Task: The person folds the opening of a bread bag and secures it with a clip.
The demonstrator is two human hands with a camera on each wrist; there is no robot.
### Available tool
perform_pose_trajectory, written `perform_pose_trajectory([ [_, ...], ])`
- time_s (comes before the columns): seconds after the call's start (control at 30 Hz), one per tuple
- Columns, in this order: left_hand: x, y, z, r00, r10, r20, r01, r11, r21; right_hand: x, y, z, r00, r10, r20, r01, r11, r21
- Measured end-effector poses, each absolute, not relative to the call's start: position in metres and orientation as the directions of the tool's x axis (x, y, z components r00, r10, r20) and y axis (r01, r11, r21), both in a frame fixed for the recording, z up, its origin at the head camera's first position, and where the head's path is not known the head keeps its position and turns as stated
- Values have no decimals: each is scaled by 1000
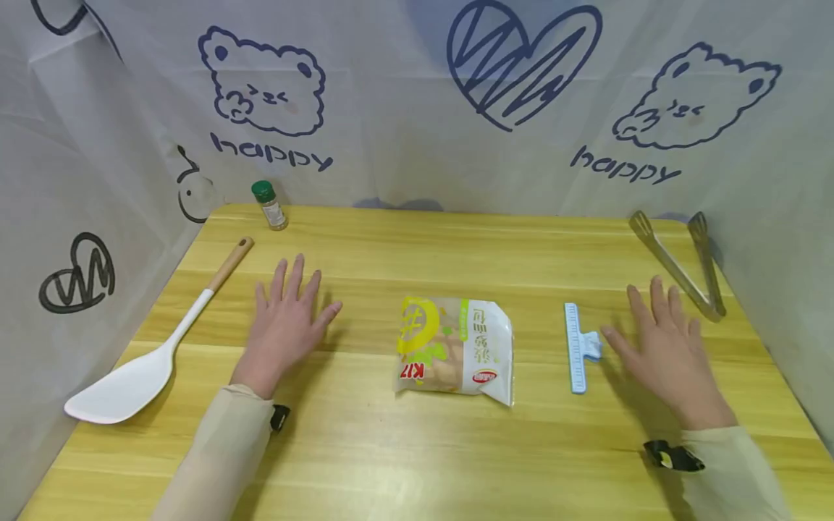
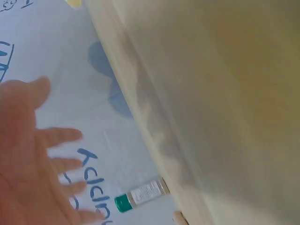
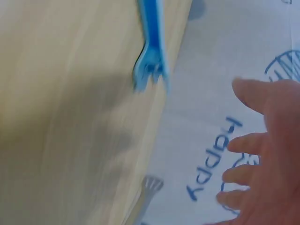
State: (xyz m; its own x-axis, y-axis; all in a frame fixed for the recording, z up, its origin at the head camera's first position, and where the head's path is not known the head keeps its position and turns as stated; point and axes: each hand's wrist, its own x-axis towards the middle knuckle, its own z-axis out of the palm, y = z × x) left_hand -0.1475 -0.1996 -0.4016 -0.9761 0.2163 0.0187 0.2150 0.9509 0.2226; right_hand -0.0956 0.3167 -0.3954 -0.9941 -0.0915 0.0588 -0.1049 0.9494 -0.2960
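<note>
Left hand [image 1: 284,334] and right hand [image 1: 674,362] hover over the surface [image 1: 365,463], each grip wide and empty. Between them lie a packet [image 1: 452,351] and, beside the right thumb [image 1: 620,345], a blue clip [image 1: 575,351]; farther back, tongs [image 1: 680,279], then a green-capped bottle [image 1: 271,208].

Yellow wooden table [image 1: 404,463] — white cloth [image 1: 391,163] on three sides.
Table: plain top, grain bands running left to right, back corners rounded, soft pale sheen toward the front. Cloth: hung behind and at both sides, lightly creased, greyish, with bluish shadow low at the back. Drawings on the cloth, dark line: one large scribbled heart [image 1: 521,69] at the back; left bear face [image 1: 263,83] and right bear face [image 1: 700,101], each above the word "happy"; one smaller heart [image 1: 77,273] on the left side. Light — soft and diffuse.
</note>
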Motion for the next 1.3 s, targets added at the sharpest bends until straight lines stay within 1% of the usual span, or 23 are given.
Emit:
perform_pose_trajectory([
  [0.1,-158,-186,-397,-947,316,61,318,891,323,-99,303,-390,-987,-136,89,-159,922,-353],
  [0.2,-168,-168,-393,-918,390,69,375,799,469,-103,287,-389,-982,-168,84,-188,898,-397],
  [0.3,-176,-148,-390,-897,441,46,378,706,599,-108,270,-391,-978,-197,71,-208,882,-423],
  [0.37,-180,-133,-388,-879,476,17,366,652,663,-112,259,-393,-974,-218,54,-218,865,-452],
  [0.53,-200,-99,-388,-822,568,-48,345,564,750,-122,236,-399,-967,-255,-28,-198,810,-551],
  [0.63,-215,-83,-389,-800,595,-82,326,545,773,-127,225,-404,-964,-261,-49,-181,782,-597],
  [0.73,-225,-68,-391,-783,609,-132,292,545,786,-131,216,-409,-964,-261,-56,-177,781,-598],
  [0.83,-230,-53,-393,-759,622,-192,282,580,764,-134,211,-413,-963,-258,-80,-167,801,-576],
  [0.93,-231,-38,-394,-736,635,-235,304,620,724,-137,210,-416,-961,-252,-113,-147,812,-564],
  [1.03,-231,-25,-394,-715,653,-250,328,629,705,-138,209,-417,-959,-251,-129,-137,813,-566],
  [1.3,-233,-4,-396,-687,680,-254,355,620,700,-140,203,-417,-952,-269,-147,-139,806,-576],
])
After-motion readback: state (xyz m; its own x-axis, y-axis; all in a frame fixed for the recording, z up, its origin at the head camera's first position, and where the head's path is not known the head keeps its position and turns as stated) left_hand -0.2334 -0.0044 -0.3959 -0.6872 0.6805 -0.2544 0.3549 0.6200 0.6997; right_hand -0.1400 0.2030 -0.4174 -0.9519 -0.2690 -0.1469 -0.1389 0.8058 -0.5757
